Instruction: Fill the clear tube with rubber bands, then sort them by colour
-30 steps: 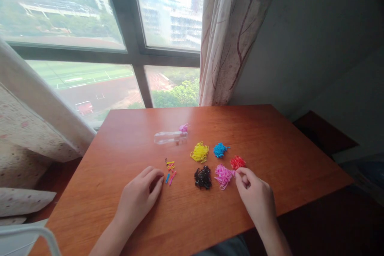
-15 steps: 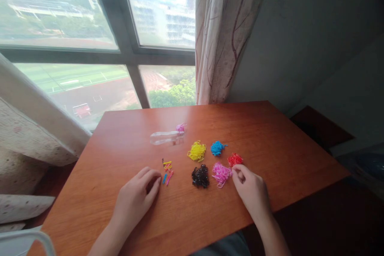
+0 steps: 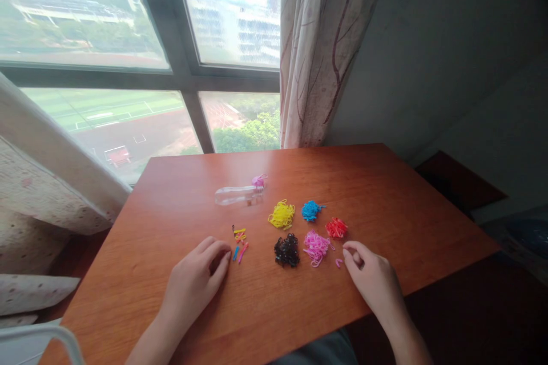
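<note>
pink bands point(image 3: 317, 248) — room between them and table edge point(image 3: 319, 340); right grip point(image 3: 372, 274) and left grip point(image 3: 199, 271) loosely curled — contents unclear

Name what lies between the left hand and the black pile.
In the head view, a few small bands of mixed colours lie between the left hand and the black pile.

Tabletop point(image 3: 342, 179), lower centre: smooth grained wood look, glossy glare toward the window
Black bands point(image 3: 286, 250), lower centre: rubbery, with shiny glints
Pink bands point(image 3: 315, 248), right of those: rubbery, duller
Container point(image 3: 233, 190), mid-frame: clear, shiny plastic by its look
Curtain point(image 3: 317, 57), top centre: matt patterned cloth, folded
Panes point(image 3: 81, 5), upper left: glass
Wall point(image 3: 428, 68), upper right: matt
Rail point(image 3: 65, 335), bottom left: smooth; metal or plastic, unclear
</note>
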Motion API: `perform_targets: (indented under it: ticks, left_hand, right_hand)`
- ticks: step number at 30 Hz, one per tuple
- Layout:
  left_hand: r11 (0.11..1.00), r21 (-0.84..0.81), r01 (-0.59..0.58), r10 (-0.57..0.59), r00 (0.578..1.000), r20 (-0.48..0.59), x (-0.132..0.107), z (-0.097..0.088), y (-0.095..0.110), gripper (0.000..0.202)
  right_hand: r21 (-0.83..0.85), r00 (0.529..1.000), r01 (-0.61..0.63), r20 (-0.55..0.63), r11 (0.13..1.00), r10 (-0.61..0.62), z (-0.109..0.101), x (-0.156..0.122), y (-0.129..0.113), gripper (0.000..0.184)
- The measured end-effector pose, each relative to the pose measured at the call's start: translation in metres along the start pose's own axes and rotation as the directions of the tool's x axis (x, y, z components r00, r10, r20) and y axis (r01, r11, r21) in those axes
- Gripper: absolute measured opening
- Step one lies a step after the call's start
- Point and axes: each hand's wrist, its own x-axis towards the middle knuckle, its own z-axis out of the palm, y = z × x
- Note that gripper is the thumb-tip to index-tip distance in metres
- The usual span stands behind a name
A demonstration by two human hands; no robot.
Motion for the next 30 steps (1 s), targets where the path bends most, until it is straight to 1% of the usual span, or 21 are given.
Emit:
perform_targets:
  ticks: [3, 5, 10, 13, 17, 23, 26, 30]
  left_hand:
    - [1.0, -0.002, -0.002, 0.002, 1.0, -0.004, -0.001, 0.0, 0.0, 0.02]
    - [1.0, -0.001, -0.005, 0.005, 1.0, -0.007, -0.001, 0.0, 0.0, 0.02]
    - [1.0, 0.002, -0.012, 0.012, 1.0, -0.011, 0.001, 0.0, -0.001, 0.019]
    - [1.0, 0.0, -0.012, 0.012, 1.0, -0.007, 0.001, 0.0, 0.0, 0.019]
    - [1.0, -0.007, -0.013, 0.013, 1.0, -0.002, 0.001, 0.0, 0.0, 0.019]
    - [1.0, -0.012, -0.009, 0.009, 1.0, -0.004, 0.0, 0.001, 0.0, 0.019]
    - [1.0, -0.012, -0.015, 0.014, 1.0, -0.008, 0.001, 0.0, 0.0, 0.02]
    - [1.0, 0.0, -0.019, 0.019, 1.0, -0.01, 0.001, -0.001, 0.002, 0.02]
  right_hand:
    - [0.02, 0.997, 0.016, 0.077, 1.0, -0.017, 0.002, -0.007, 0.007, 0.021]
    - [0.045, 0.992, 0.037, 0.116, 0.998, -0.042, 0.004, -0.009, 0.008, 0.021]
    - [0.051, 0.985, 0.09, 0.141, 0.995, -0.097, 0.007, -0.007, -0.001, 0.019]
    - [0.049, 0.987, 0.1, 0.119, 0.994, -0.105, 0.009, -0.005, -0.006, 0.017]
    - [0.115, 0.994, 0.093, 0.046, 0.989, -0.098, 0.01, -0.004, -0.013, 0.016]
    - [0.199, 0.995, 0.097, -0.048, 0.975, -0.089, 0.012, -0.002, -0.027, 0.019]
    - [0.216, 0.992, 0.117, -0.064, 0.969, -0.106, 0.015, 0.0, -0.032, 0.02]
    - [0.23, 0.992, 0.121, -0.052, 0.966, -0.112, 0.015, 0.0, -0.038, 0.022]
